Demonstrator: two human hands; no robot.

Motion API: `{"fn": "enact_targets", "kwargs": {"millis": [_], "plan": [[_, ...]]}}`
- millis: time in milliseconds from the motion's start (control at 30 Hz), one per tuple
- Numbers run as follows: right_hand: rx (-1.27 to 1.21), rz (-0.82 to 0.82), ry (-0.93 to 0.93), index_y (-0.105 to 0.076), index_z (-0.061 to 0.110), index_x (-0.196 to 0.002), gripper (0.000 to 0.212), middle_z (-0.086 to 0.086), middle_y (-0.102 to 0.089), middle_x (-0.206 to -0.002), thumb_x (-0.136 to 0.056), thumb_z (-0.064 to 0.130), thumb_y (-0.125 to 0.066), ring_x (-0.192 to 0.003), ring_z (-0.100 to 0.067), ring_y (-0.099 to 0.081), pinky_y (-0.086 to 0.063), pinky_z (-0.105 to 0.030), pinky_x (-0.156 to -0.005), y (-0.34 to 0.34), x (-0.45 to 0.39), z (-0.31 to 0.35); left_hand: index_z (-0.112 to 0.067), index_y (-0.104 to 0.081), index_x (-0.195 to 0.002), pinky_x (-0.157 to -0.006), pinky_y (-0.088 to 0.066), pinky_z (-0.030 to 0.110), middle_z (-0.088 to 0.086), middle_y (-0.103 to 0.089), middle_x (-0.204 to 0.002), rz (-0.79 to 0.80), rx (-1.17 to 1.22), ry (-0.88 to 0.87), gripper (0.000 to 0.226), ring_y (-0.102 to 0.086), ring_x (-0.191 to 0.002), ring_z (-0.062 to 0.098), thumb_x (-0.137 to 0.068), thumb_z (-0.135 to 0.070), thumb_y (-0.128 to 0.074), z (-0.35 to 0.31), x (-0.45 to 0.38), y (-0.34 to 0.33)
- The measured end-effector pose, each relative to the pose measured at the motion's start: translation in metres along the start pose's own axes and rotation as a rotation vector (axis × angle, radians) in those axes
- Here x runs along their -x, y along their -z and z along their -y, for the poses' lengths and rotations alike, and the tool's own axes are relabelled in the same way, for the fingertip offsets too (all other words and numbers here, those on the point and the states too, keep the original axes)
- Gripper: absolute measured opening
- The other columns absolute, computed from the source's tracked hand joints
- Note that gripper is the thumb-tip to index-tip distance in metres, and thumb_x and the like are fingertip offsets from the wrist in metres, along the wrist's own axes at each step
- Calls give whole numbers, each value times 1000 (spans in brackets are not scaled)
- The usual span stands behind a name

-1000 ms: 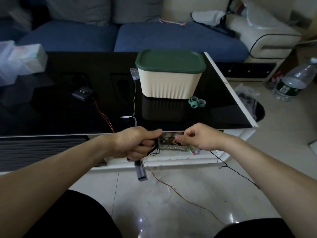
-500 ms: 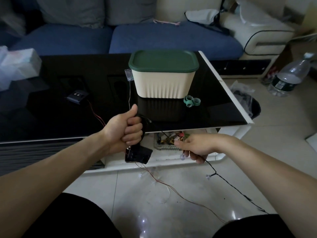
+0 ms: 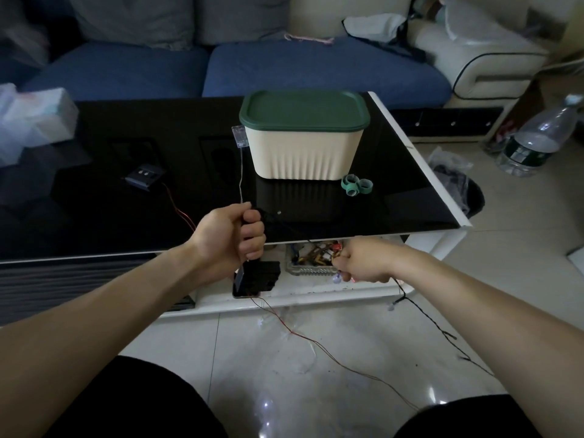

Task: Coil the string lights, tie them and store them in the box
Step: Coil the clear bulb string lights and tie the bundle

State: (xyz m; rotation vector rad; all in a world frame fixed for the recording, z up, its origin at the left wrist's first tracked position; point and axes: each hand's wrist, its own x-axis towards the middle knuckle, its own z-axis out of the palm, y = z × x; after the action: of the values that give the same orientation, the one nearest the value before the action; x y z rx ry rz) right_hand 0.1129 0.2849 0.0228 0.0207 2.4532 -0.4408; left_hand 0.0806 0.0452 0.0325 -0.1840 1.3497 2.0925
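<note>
Dim living room, blue sofa (image 3: 316,67) behind a glossy black coffee table (image 3: 410,184) with white edge, pale tile floor (image 3: 252,358) below. On the table: cream ribbed box (image 3: 301,153) with its green lid (image 3: 303,110) on, green tape rolls (image 3: 356,185) just beside its right front corner, a small dark switch unit (image 3: 144,177) with a red wire to the left, a clear plastic piece (image 3: 238,135) with a thin pale wire touching the box's left side.

Left hand (image 3: 232,237) is fisted upright at the table's front edge, fingers curled round the dark string lights (image 3: 423,314); a black battery pack (image 3: 259,275) hangs just under the fist. Right hand (image 3: 363,262) sits lower and to the right, well apart from the left, fingers pinching the same dark cord near a small bulb.

Cord spans between the hands, then trails from the right hand down and right across the floor, long axis running diagonally toward the lower right. A second thin red-copper wire (image 3: 331,352) lies loose on the floor between the knees.

Handling guess: light, limp, thin, tangles and snags easily; bulbs likely fragile, so grip the cord between bulbs, not on them. Battery pack is the only real weight, good anchor for the coil. Coiling looks barely begun; how many loops sit in the left fist cannot be told.
</note>
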Motion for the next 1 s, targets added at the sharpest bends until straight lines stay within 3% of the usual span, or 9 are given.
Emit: {"fn": "enact_targets", "kwargs": {"millis": [233,367,567,700,833,1000], "plan": [[-231,-67,-63,-59,10,-70,54,-6,-55,-56,-100,54,-48,-55,-21,-50,-43,-29,-60,12,-7,-31,-19,-43,-73,-38,-24,20,-8,-29,-53,-42,13,-34,39,-24,-38,7,-106,-36,-32,-2,4,-2],[-544,94,1,-57,11,-77,43,1,-46,-55,-102,44,-50,-51,-13,-43,-40,-28,-61,12,-9,-56,-19,-41,-73,-37,-23,20,-8,-28,-51,-112,81,-95,39,-23,-37,7,-107,-33,-29,-4,3,-3],[-178,121,-40,-72,13,-84,37,2,-47,-61,-104,36,-50,-47,-11,-35,-32,-23,-47,4,-7,-51,-17,-45,-81,-43,-32,21,-6,-36,-57,-158,-34,-126,36,-30,-42,9,-108,-30,-27,3,0,-10],[22,164,34,-74,17,-82,29,1,-49,-67,-100,32,-57,-47,-13,-35,-30,-21,-43,4,4,-17,-15,-47,-86,-50,-41,24,-1,-49,-65,-193,-70,-159,31,-43,-47,10,-109,-25,-29,9,-4,-21],[161,194,143,-78,22,-83,29,2,-60,-73,-97,39,-59,-57,-14,-49,-40,-27,-57,-3,17,16,-9,-48,-95,-57,-57,29,10,-70,-70,-198,17,-156,30,-65,-58,18,-109,-26,-27,11,-5,-28],[208,300,359,-77,26,-95,25,2,-68,-83,-96,44,-59,-64,-10,-54,-42,-26,-58,-19,40,54,-1,-52,-109,-74,-57,39,25,-71,-101,-122,-2,-71,49,-72,-78,30,-107,-42,-25,13,-4,-30]]}}
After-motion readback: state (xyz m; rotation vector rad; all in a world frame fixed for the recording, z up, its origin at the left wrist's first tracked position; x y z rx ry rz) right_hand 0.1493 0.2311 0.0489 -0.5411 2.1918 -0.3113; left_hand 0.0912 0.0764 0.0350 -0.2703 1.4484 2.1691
